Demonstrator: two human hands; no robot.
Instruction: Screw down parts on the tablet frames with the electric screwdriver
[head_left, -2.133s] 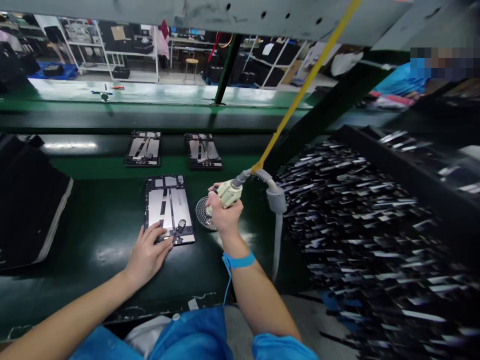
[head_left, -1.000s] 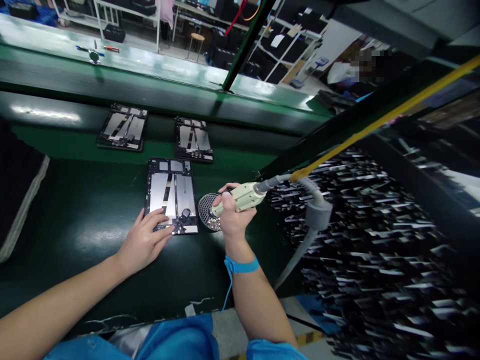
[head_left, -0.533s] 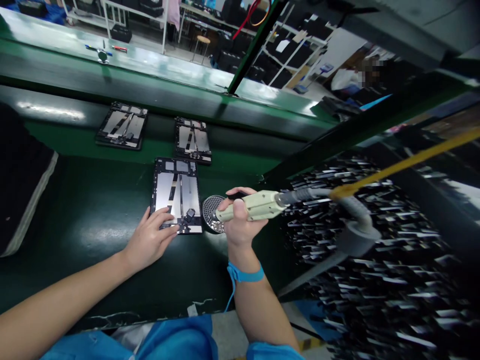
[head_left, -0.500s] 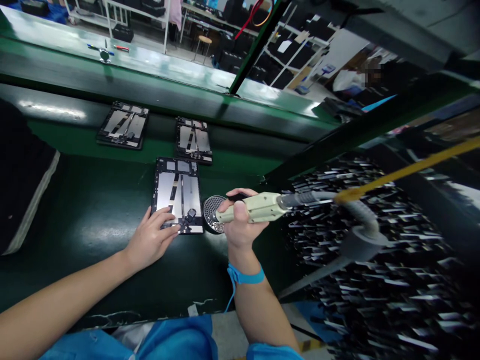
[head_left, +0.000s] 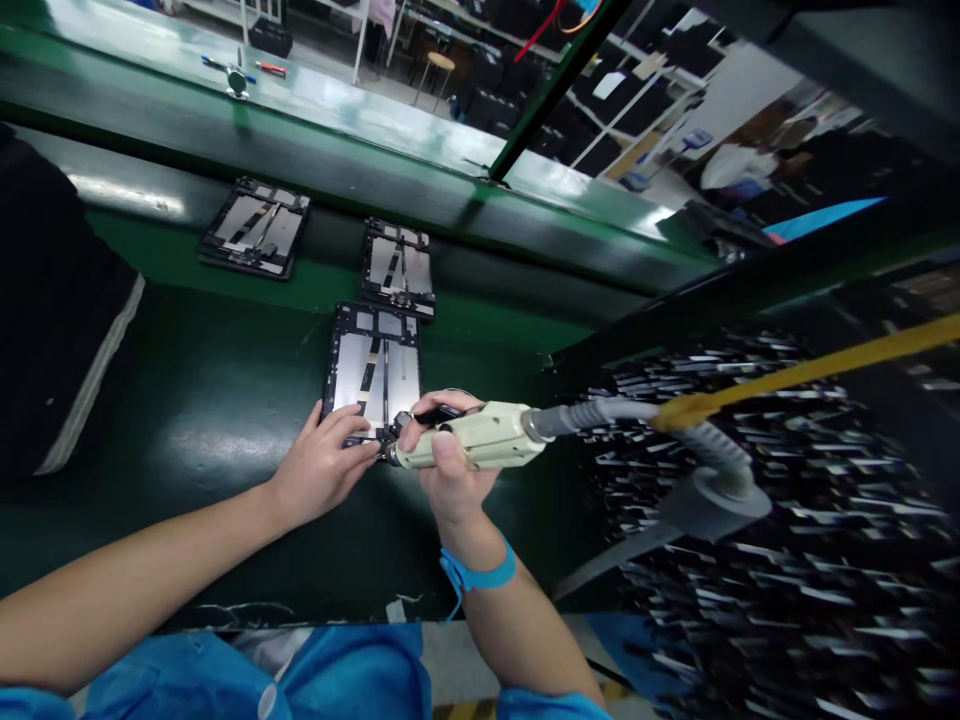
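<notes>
Fingers of our left hand [head_left: 316, 472] lie open on the tablet [head_left: 349, 368] at seven o'clock, likely steadying it — our right hand [head_left: 452, 482] grips the driver [head_left: 499, 436] at four o'clock.

The left hand [head_left: 319, 468] lies palm down, fingers [head_left: 364, 455] extended and slightly apart toward the right hand [head_left: 452, 477], its left forearm [head_left: 150, 575] slanting back leftward. Just beside it, the right hand curls in a grip, thumb [head_left: 448, 452] uppermost, right forearm [head_left: 525, 630] running back rightward.
</notes>
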